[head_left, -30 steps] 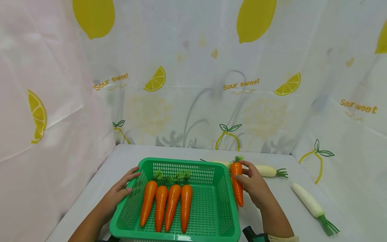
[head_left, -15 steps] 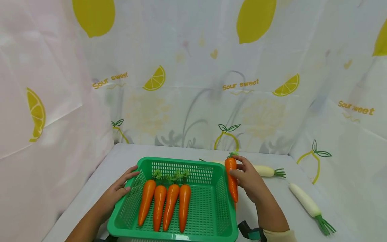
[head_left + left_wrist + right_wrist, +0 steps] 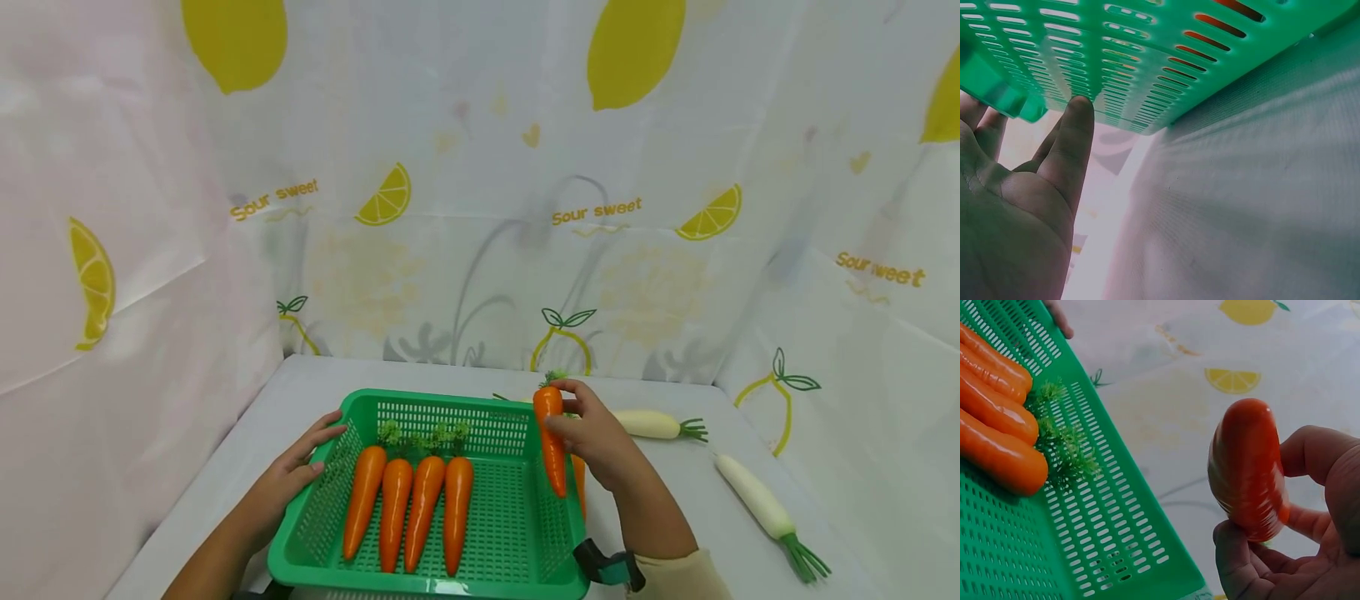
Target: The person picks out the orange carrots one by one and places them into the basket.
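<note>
My right hand (image 3: pixel 596 437) pinches an orange carrot (image 3: pixel 551 442) with a green leafy top, its tip pointing down. In the head view the carrot appears over the right rim of the green basket (image 3: pixel 427 583). The right wrist view shows the thumb and fingers on either side of the held carrot (image 3: pixel 1247 469). Inside the basket several carrots (image 3: pixel 397 512) lie side by side, leafy ends towards the back. My left hand (image 3: pixel 288 475) rests at the basket's left rim with extended fingers. Its thumb (image 3: pixel 1072 144) touches the slotted outer wall in the left wrist view.
Another carrot (image 3: pixel 579 483) shows partly between the basket's right side and my right hand. A white radish (image 3: pixel 648 423) with green stalks lies behind that hand. A second radish (image 3: pixel 757 496) lies further right on the white tabletop (image 3: pixel 675 483). Lemon-printed cloth (image 3: pixel 480 275) encloses the table.
My right hand has carried the carrot leftwards, from beside the basket's right edge to above the rim. Part of another carrot has come into view behind it. My left hand stays at the rim.
</note>
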{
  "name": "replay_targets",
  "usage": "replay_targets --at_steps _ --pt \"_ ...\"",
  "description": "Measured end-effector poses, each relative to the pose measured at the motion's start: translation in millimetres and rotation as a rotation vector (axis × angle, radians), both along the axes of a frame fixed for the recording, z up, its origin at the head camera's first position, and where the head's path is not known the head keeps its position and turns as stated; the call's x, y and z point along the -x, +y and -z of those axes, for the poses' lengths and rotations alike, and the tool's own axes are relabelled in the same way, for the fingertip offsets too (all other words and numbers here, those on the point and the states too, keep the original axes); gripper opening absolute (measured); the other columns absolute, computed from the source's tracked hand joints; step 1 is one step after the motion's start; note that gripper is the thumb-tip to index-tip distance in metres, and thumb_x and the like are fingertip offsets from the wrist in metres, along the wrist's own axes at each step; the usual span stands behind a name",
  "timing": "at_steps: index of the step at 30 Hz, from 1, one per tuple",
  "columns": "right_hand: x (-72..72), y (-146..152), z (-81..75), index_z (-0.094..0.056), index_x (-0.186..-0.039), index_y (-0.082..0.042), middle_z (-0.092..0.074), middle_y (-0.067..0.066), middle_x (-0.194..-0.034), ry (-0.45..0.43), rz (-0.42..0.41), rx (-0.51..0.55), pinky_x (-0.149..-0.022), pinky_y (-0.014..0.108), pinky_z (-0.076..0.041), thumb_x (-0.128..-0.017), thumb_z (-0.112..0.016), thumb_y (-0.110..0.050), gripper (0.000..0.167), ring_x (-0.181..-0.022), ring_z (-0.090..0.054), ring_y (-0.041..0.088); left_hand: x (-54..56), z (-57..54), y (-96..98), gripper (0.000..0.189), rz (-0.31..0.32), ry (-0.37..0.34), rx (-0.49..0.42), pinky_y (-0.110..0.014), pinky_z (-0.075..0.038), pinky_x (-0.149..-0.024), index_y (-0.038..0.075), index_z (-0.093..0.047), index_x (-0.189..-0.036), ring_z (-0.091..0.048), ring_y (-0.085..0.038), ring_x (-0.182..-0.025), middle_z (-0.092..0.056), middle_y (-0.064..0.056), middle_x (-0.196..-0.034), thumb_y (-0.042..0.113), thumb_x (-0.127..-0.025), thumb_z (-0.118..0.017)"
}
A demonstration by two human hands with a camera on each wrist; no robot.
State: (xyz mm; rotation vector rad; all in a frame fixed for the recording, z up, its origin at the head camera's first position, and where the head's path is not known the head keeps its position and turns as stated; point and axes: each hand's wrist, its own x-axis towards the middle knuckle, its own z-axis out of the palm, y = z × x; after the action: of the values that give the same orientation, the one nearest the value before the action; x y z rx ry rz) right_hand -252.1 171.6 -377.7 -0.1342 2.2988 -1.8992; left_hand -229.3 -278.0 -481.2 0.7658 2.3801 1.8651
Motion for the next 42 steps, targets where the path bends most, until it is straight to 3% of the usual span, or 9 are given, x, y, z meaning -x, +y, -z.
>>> replay_targets --at_steps 15,26,33,42 --pt "11.1 -33 -5.6 -0.043 -0.145 -0.012 -0.049 0.023 -0.139 -0.029 -0.041 -0.061 -0.078 0.039 -0.058 -0.093 -0.068 -0.009 0.058 -0.099 -0.065 0.033 2.1 1.7 0.1 0.048 -0.011 0.007 0.012 -0.013 -0.037 -0.102 0.004 -0.039 -0.159 -0.020 0.020 -0.142 -0.012 -0.009 -0.176 0.014 -0.113 -0.038" --pt "13.2 -53 2.3 -0.042 -0.139 -0.008 -0.051 0.026 -0.134 -0.011 -0.090 -0.146 -0.072 0.041 -0.057 -0.091 -0.069 -0.008 0.055 -0.098 -0.064 0.034 -0.8 -0.5 1.3 0.048 -0.022 0.009 0.028 -0.010 -0.032 -0.101 0.005 -0.040 -0.159 -0.016 0.020 -0.144 -0.013 -0.008 -0.177 0.015 -0.113 -0.037" --pt "15.3 -63 10.9 -0.043 -0.145 -0.010 -0.054 0.025 -0.134 -0.049 -0.145 -0.147 -0.074 0.042 -0.058 -0.092 -0.065 -0.005 0.058 -0.099 -0.063 0.033 -1.8 -1.2 1.8 0.048 -0.016 -0.003 0.020 -0.013 -0.036 -0.102 0.004 -0.039 -0.159 -0.018 0.021 -0.142 -0.012 -0.007 -0.177 0.016 -0.113 -0.038" --pt "13.7 -74 11.7 -0.046 -0.143 -0.009 -0.057 0.023 -0.128 -0.073 -0.144 -0.235 -0.077 0.049 -0.060 -0.092 -0.066 -0.005 0.056 -0.102 -0.064 0.033 -0.1 0.9 1.0 0.047 -0.031 0.035 0.034 -0.008 -0.028 -0.101 0.005 -0.041 -0.158 -0.017 0.020 -0.145 -0.015 -0.012 -0.176 0.013 -0.113 -0.038"
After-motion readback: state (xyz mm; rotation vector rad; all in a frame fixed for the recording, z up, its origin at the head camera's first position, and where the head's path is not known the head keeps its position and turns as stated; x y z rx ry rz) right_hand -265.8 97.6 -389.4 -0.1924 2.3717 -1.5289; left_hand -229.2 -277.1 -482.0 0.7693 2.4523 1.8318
